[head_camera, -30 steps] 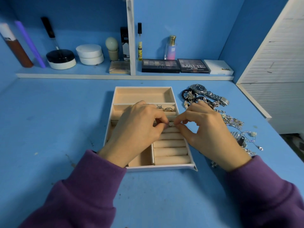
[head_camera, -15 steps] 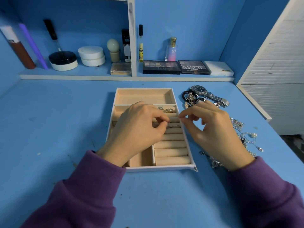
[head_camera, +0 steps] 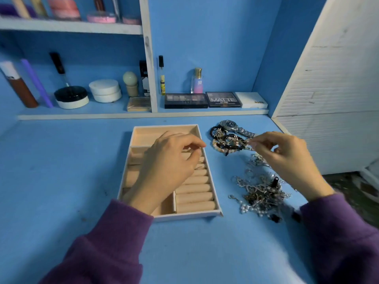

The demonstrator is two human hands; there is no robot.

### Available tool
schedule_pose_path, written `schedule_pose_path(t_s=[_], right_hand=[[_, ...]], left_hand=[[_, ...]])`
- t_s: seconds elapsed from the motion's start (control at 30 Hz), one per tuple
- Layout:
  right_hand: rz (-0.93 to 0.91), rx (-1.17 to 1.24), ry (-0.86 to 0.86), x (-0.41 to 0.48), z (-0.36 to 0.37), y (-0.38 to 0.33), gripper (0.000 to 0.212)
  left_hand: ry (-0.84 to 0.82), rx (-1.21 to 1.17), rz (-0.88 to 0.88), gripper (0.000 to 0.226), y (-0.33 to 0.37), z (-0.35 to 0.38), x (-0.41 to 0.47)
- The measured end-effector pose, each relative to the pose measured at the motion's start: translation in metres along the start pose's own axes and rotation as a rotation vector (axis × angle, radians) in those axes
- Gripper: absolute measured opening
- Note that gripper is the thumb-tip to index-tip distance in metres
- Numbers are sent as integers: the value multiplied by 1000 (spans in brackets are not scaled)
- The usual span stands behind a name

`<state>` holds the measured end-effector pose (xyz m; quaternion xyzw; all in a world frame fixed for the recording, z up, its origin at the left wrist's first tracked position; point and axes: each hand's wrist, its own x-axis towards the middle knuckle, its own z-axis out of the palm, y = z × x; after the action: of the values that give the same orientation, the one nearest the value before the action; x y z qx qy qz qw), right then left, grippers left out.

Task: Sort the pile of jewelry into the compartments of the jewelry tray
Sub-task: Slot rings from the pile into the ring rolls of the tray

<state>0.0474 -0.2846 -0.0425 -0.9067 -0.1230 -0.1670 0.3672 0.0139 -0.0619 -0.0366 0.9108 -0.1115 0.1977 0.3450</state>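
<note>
Broadly, the blue table (head_camera: 61, 181) carries a beige jewelry tray (head_camera: 184, 217), with the jewelry pile (head_camera: 262, 193) just to its right. The left hand (head_camera: 170, 167) hovers over the tray's ring rolls (head_camera: 194, 198), fingers relaxed and loosely curled. The right hand (head_camera: 287, 156) brings thumb and forefinger together at the bracelets (head_camera: 229, 143) beside a wristwatch (head_camera: 230, 125); whether they grip one is unclear.

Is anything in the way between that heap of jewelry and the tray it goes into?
Nothing visible lies on the blue desk strip between the jewelry pile and the tray. Only the person's left hand hangs over the tray's ring rolls, covering some.
</note>
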Motion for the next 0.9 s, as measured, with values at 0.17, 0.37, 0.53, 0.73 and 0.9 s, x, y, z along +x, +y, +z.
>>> schedule_pose_path(t_s=[0.17, 0.37, 0.53, 0.73, 0.9], right_hand=[[-21, -103, -32, 0, -1, 16, 18], [-21, -123, 82, -1, 3, 25, 25], [-26, -121, 90, 0, 8, 28, 26], [-44, -128, 59, -1, 10, 26, 26], [-50, -146, 16, -4, 7, 25, 22]], left_hand=[[-201, 34, 25, 17, 30, 31, 9], [-424, 205, 46, 33, 46, 73, 23], [-422, 228, 5, 31, 50, 88, 26], [-461, 96, -52, 20, 47, 85, 28], [-325, 28, -93, 14, 44, 78, 29]])
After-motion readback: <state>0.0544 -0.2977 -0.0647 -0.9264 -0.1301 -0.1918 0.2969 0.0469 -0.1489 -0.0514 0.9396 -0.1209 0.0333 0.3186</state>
